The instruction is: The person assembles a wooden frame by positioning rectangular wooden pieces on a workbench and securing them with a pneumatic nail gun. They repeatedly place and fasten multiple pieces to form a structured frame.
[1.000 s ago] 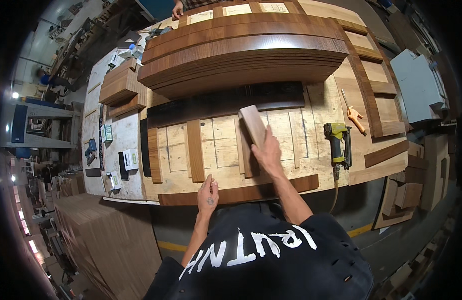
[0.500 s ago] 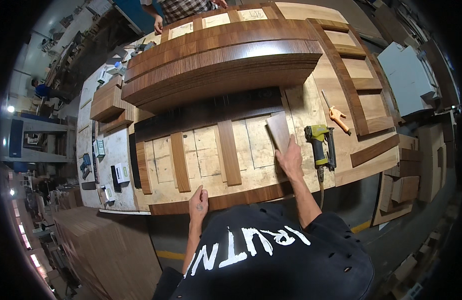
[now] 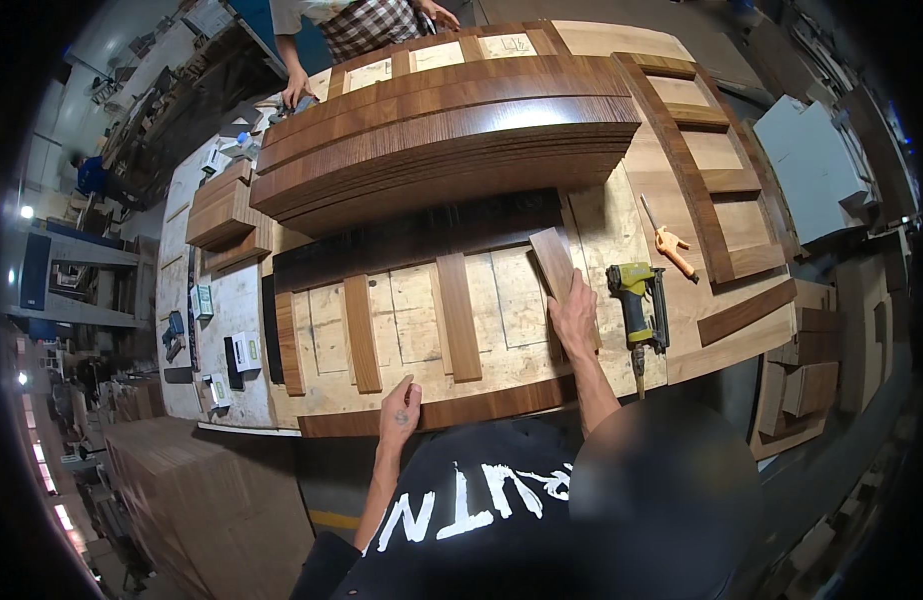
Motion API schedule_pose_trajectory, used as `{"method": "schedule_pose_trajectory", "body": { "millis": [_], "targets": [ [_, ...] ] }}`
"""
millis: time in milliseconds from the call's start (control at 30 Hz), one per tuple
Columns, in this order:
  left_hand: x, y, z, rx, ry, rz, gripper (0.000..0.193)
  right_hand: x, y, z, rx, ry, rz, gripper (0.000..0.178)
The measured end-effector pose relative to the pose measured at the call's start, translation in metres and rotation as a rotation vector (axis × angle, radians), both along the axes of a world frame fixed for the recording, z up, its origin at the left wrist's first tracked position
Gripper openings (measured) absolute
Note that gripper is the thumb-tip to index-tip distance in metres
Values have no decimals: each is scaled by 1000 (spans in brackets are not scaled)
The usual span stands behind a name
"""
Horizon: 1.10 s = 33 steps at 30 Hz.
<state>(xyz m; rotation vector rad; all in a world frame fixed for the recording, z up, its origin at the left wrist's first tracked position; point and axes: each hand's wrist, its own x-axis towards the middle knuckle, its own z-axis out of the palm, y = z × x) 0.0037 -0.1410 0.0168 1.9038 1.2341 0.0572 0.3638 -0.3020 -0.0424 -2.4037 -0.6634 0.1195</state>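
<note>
My right hand [image 3: 575,315] grips a short brown wooden slat [image 3: 552,258], tilted with its far end near the dark board [image 3: 412,238]. My left hand [image 3: 401,408] is loosely closed over the long front rail [image 3: 492,404]; nothing shows in its fingers, and I cannot tell whether it touches the rail. Between rail and dark board lie two lighter slats, a middle one [image 3: 460,318] and a left one [image 3: 361,335], plus an end piece [image 3: 290,345]. Right of my right hand lies a yellow-green and black nail gun [image 3: 637,305] with its hose.
Beyond the dark board rises a tall stack of brown boards [image 3: 452,140]. An orange air blow gun [image 3: 674,248] lies beside an assembled frame [image 3: 717,190]. Small boxes [image 3: 246,350] and short boards [image 3: 222,215] occupy the left side. A co-worker's hand [image 3: 298,88] is at the far left.
My right hand has shifted slightly with the slat, whose far end has turned and lies lower. My left hand stays near the rail. The co-worker's hand has moved down to a tool.
</note>
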Motion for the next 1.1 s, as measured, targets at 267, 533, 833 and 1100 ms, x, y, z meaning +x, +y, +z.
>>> {"method": "schedule_pose_trajectory", "body": {
  "millis": [267, 533, 833, 1100],
  "targets": [
    [1, 8, 3, -12, -88, -193, 41, -20, 25, 44, -37, -9, -41, 84],
    [24, 29, -25, -770, -804, 87, 82, -179, 120, 63, 288, 838, 268, 73],
    [-102, 223, -15, -379, -497, 704, 46, -243, 128, 65, 64, 675, 311, 56],
    [-90, 495, -7, 156, -295, 921, 82, -236, 77, 83, -80, 474, 116, 53]
  ]
}}
